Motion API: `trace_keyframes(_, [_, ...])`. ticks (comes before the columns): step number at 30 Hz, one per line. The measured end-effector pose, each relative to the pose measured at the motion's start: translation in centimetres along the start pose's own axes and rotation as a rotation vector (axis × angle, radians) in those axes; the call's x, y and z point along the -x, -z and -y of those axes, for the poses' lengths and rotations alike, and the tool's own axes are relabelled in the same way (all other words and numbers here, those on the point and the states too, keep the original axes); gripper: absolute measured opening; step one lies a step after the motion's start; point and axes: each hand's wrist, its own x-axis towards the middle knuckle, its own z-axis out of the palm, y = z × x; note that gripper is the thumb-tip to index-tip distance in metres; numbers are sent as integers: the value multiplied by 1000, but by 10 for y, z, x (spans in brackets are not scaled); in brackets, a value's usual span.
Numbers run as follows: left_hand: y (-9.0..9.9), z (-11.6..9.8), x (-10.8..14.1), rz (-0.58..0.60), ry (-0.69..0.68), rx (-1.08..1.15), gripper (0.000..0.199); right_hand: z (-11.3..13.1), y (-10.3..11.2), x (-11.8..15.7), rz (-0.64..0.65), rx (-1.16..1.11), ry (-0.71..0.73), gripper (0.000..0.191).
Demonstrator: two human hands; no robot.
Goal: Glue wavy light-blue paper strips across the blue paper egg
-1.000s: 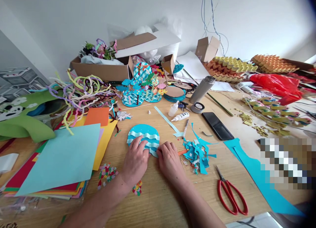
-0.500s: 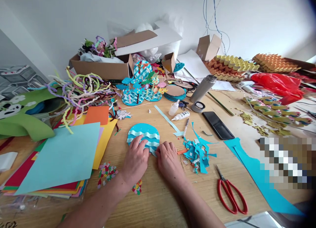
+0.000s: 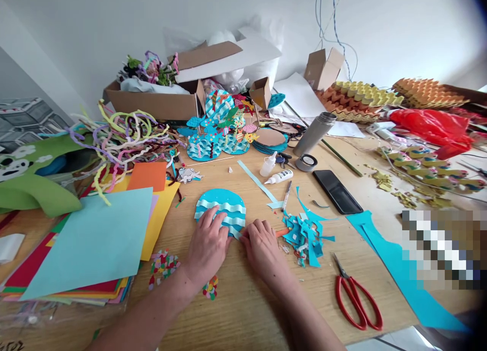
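Note:
A round blue paper disc [image 3: 220, 195] lies on the table, crossed by wavy pale-blue paper strips [image 3: 233, 207]. My left hand [image 3: 208, 242] rests over its lower part, fingers apart and pressing on the disc and strips. At the disc's lower right edge, my right hand [image 3: 262, 245] is closed, thumb and forefinger pinching the end of the lowest pale-blue strip [image 3: 236, 234]. The left thumb is close to that strip; its exact contact is hidden. Small coloured paper dots [image 3: 164, 267] lie left of my left wrist, and more dots [image 3: 210, 288] lie below it.
Blue paper scraps [image 3: 304, 234] lie right of my right hand, with red-handled scissors [image 3: 357, 300] nearer me. Beyond are a pen [image 3: 286, 195], a white glue bottle [image 3: 279, 177], a black phone [image 3: 338, 191] and a grey flask [image 3: 315, 134]. Coloured paper sheets [image 3: 91, 239] are stacked at left.
My right hand has shifted slightly right, and more of the lowest strip shows between the hands. The left hand stays on the disc. The view has moved a little.

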Motion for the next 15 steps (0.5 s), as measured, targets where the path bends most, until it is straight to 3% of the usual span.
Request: trace_keyframes(15, [0,1,-1,-1,0,2,6,-5,-6,-1,-138,-179,-4,13])
